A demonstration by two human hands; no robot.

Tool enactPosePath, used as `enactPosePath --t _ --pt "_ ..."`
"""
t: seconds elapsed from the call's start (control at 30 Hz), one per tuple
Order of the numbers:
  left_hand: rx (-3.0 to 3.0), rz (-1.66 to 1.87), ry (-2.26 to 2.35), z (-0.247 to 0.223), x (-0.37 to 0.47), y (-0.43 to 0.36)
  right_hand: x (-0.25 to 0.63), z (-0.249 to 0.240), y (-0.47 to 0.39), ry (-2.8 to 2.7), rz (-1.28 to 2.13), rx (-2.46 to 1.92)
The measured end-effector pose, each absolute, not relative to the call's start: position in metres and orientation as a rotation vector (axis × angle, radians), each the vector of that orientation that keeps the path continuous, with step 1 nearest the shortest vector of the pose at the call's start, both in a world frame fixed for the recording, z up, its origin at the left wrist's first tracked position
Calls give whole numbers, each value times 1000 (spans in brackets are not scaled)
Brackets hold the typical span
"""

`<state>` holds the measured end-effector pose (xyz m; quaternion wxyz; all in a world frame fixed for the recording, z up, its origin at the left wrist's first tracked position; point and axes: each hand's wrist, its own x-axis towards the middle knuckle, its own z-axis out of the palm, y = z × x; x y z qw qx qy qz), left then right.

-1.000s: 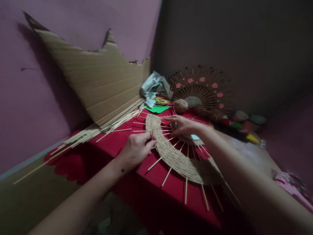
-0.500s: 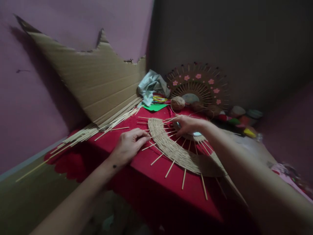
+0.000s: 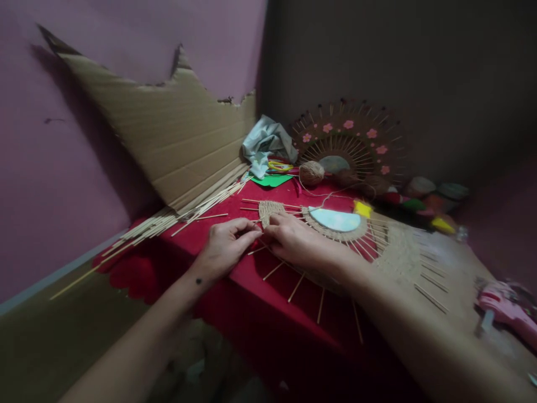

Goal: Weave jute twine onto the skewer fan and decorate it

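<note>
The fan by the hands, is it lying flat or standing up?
The fan lies flat: its sticks spread across the red cloth.

Dim; dark shadow (image 3: 100, 151) beside cardboard (image 3: 184, 134); back wall (image 3: 390, 61) murky; edges soft, stretched

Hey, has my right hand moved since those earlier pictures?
Yes. Judged against the twine ball, your right hand has shifted left and closer to you, over the woven band.

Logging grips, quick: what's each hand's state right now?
Left hand: in a near pinch beside the woven band; any hold can't be told.
Right hand: curled at the band; grip hidden.
</note>
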<state>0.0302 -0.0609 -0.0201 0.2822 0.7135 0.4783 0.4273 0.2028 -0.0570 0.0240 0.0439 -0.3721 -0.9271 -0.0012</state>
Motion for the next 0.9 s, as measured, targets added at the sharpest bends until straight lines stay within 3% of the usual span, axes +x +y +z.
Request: enactPosePath --t 0.2,0.9 --pt "1898 1202 1222 -19 27 -68 204 17 -53 -2879 -232 -1158" --pt "1744 1301 1405 -26 25 -63 216 29 -51 -2699 -89 -1211"
